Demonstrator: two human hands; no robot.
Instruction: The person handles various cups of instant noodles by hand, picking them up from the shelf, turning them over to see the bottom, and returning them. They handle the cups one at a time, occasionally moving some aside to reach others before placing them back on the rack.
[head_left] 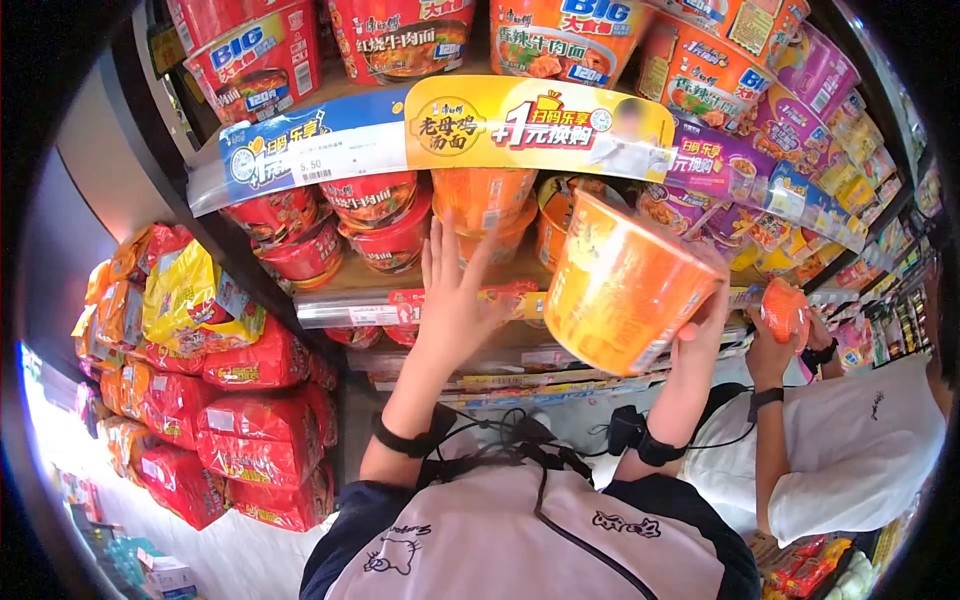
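Observation:
My right hand (705, 310) grips a large orange noodle cup (625, 285), tilted, at the front of the shelf. Its fingers wrap round the lower right side of the cup. To the left, my left hand (455, 290) is raised with fingers spread, holding nothing. Its fingertips are in front of stacked orange cups (485, 200) on the middle shelf. Red noodle bowls (385, 235) stand in stacks just left of that hand. A yellow and blue price strip (540, 125) runs along the shelf edge above both hands.
Red multipacks (265, 435) are piled at the left. Large red and orange tubs (400, 40) line the upper shelf. Purple noodle packages (715, 160) fill the right shelves. At the right, another person in a white shirt (860, 450) holds a red-orange package (785, 310).

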